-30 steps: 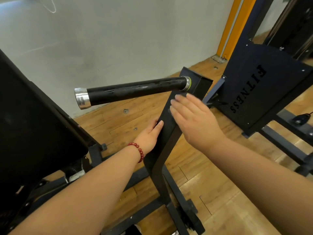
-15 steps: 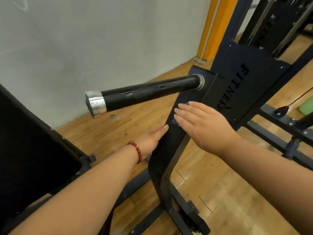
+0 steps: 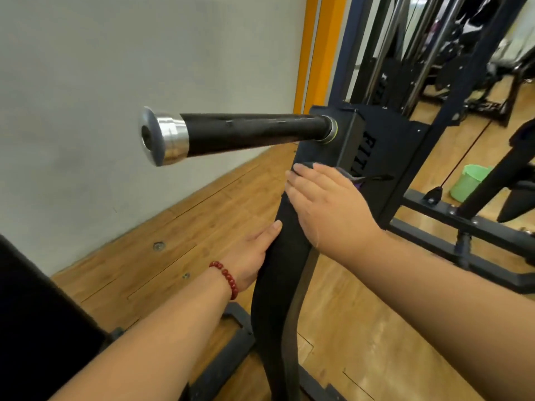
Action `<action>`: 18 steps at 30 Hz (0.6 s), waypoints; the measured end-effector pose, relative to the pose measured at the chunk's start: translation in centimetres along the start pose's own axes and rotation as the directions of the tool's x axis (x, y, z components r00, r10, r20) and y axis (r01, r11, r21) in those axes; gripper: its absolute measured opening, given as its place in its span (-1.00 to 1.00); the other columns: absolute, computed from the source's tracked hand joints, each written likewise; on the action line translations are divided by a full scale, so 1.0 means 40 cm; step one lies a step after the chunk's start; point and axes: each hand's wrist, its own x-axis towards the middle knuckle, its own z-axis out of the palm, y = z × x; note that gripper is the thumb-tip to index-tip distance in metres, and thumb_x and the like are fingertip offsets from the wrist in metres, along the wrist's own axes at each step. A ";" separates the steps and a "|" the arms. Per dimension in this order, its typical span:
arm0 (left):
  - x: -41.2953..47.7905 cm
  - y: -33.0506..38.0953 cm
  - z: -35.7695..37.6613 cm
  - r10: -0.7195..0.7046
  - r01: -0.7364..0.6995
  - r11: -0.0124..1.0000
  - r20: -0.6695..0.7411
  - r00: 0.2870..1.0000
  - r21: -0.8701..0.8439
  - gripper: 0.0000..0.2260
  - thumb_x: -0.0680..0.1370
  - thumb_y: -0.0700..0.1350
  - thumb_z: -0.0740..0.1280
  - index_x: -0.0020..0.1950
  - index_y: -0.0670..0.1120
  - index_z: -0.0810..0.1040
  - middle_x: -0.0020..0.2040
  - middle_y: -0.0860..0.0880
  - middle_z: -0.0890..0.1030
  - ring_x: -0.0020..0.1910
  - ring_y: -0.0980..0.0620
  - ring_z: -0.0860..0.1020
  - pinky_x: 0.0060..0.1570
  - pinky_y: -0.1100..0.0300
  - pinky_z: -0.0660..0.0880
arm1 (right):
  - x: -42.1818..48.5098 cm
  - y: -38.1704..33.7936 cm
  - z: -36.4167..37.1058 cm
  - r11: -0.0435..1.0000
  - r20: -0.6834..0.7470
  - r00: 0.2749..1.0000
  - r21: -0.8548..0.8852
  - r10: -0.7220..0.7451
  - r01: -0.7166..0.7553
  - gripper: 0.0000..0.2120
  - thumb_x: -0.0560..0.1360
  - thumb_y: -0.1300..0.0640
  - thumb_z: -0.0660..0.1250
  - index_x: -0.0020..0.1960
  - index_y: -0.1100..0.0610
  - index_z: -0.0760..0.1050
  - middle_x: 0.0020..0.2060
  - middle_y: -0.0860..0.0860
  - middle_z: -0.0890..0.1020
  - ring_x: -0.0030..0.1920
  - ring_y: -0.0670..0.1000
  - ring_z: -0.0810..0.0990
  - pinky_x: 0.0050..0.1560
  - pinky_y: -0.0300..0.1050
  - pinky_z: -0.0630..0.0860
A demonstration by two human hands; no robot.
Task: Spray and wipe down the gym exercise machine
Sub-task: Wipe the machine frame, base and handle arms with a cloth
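Note:
The machine's black upright post (image 3: 278, 287) rises from the floor frame, and a black horizontal bar (image 3: 254, 133) with a silver end cap sticks out near its top. My right hand (image 3: 327, 206) lies flat with straight fingers on the post's front, just below the bar. It presses a dark cloth (image 3: 358, 180) whose edges show past the fingertips and beside the knuckles. Lower down, my left hand (image 3: 249, 261), with a red bead bracelet at the wrist, holds the post's left edge. Its thumb lies along the front and its fingers are hidden behind the post.
A dark panel lettered FITNESS (image 3: 385, 157) stands right behind the post. Behind that are a cable machine's frame (image 3: 463, 224) and a green bucket (image 3: 470, 183) on the wood floor. A black pad (image 3: 34, 314) fills the lower left, and a grey wall runs along the left.
My right hand has slid a little up the post toward the bar with the cloth under it. My left hand stays on the post's edge. The view has swung up and to the right.

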 end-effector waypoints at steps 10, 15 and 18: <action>0.013 -0.063 -0.007 0.166 -0.162 0.983 0.047 0.985 -0.082 -0.65 0.64 0.10 0.14 0.22 -0.08 0.56 0.10 -0.06 0.68 0.12 -0.02 0.63 0.14 0.08 0.55 | 0.026 -0.012 -0.002 0.991 0.061 0.995 -0.111 -0.075 0.081 -0.69 0.56 0.12 0.16 0.14 0.15 0.63 0.14 0.06 0.65 0.24 0.08 0.56 0.34 -0.01 0.34; 0.025 -0.095 -0.021 0.250 -0.238 0.962 0.083 0.965 -0.137 -0.66 0.65 0.06 0.14 0.23 -0.11 0.56 0.10 -0.06 0.68 0.10 0.00 0.64 0.07 0.12 0.57 | 0.034 0.024 -0.048 0.989 0.096 0.991 -0.104 -0.094 0.104 -0.52 0.60 -0.01 -0.07 0.20 0.09 0.58 0.20 -0.01 0.61 0.28 0.03 0.51 0.34 0.00 0.34; 0.029 -0.118 -0.029 0.275 -0.252 0.948 0.101 0.956 -0.196 -0.66 0.65 0.05 0.14 0.20 -0.12 0.57 0.09 -0.06 0.69 0.07 0.02 0.65 0.01 0.16 0.58 | 0.044 -0.001 -0.021 0.980 0.012 1.000 -0.200 0.001 0.001 -0.59 0.61 0.04 -0.01 0.25 0.09 0.54 0.23 0.00 0.58 0.31 0.05 0.47 0.33 0.01 0.33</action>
